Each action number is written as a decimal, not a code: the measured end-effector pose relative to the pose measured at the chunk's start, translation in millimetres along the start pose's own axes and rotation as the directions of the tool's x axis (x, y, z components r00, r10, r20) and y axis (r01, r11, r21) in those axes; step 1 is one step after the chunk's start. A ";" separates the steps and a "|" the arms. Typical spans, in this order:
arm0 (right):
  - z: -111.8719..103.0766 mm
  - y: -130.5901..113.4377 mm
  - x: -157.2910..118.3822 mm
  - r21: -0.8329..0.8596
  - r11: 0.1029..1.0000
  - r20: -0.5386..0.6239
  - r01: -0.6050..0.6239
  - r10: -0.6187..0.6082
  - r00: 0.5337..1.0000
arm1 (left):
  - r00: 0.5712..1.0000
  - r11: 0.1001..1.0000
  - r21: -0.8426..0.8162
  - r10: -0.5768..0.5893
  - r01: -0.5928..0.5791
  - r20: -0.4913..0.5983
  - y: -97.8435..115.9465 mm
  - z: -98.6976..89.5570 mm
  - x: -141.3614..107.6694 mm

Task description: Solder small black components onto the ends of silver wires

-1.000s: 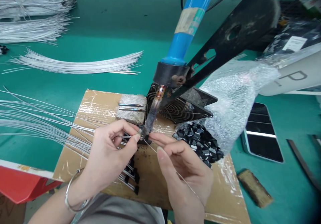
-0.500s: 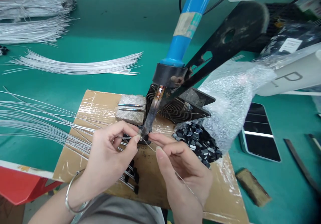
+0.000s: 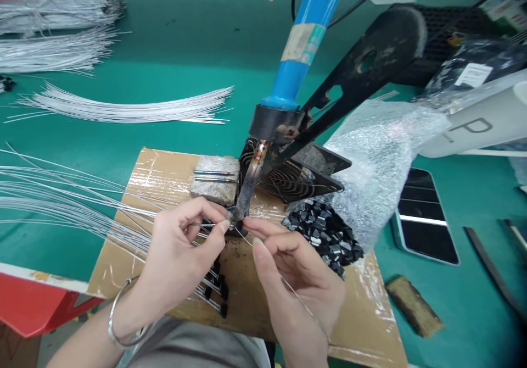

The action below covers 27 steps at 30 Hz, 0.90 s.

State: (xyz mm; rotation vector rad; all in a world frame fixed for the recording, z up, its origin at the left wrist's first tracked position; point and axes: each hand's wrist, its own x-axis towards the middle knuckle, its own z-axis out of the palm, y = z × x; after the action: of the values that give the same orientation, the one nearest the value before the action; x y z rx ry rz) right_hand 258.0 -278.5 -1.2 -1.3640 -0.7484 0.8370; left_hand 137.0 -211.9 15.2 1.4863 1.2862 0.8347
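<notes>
A blue-handled soldering iron (image 3: pixel 285 82) is fixed in a black metal bracket (image 3: pixel 349 77), its tip pointing down between my hands. My left hand (image 3: pixel 177 258) is closed in a pinch on a thin wire (image 3: pixel 201 224), whose end is right beside the iron's tip; the fingertips partly hide it. My right hand (image 3: pixel 304 285) is closed around a thin strand of solder wire (image 3: pixel 298 297), which runs from the tip back across the palm. Below my left hand lie wires with black connectors (image 3: pixel 222 291) on their ends.
Cardboard (image 3: pixel 135 187) lies under the work, with a fibrous block (image 3: pixel 216 192), a black fan (image 3: pixel 284 184) and a heap of small black parts (image 3: pixel 325 233). A bubble-wrap bag (image 3: pixel 370 148), a phone (image 3: pixel 426 214) and a brown block (image 3: pixel 414 305) are right. White wire bundles (image 3: pixel 132 106) lie left.
The iron and bracket appear slightly further left in the view. My right hand has shifted a little left; my left hand keeps its pinch at the tip.
</notes>
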 end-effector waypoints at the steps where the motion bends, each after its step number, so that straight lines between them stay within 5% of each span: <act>1: 0.0 -0.1 0.1 0.003 1.000 -0.002 -0.002 0.002 1.000 | 1.000 1.000 -0.005 0.000 0.000 0.000 0.1 0.3 0.1; 11: -1.1 2.3 1.7 -0.008 0.999 0.006 0.032 -0.032 0.999 | 1.000 1.000 0.010 0.001 -0.001 -0.004 -1.3 0.1 -0.6; 17: -10.7 13.5 6.3 -0.051 0.983 0.125 0.178 -0.171 0.977 | 1.000 1.000 0.011 0.016 -0.015 -0.007 -1.7 0.2 -0.3; 27: -10.7 14.7 4.9 -0.051 0.977 0.103 0.208 -0.202 0.974 | 0.999 0.999 -0.005 0.037 -0.037 -0.027 -3.7 0.2 -3.3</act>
State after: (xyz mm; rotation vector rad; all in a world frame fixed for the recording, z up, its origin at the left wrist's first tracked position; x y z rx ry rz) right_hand 268.5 -279.6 -16.7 -1.2819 -0.9809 0.7250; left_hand 135.4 -215.2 11.9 1.5029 1.2789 0.8842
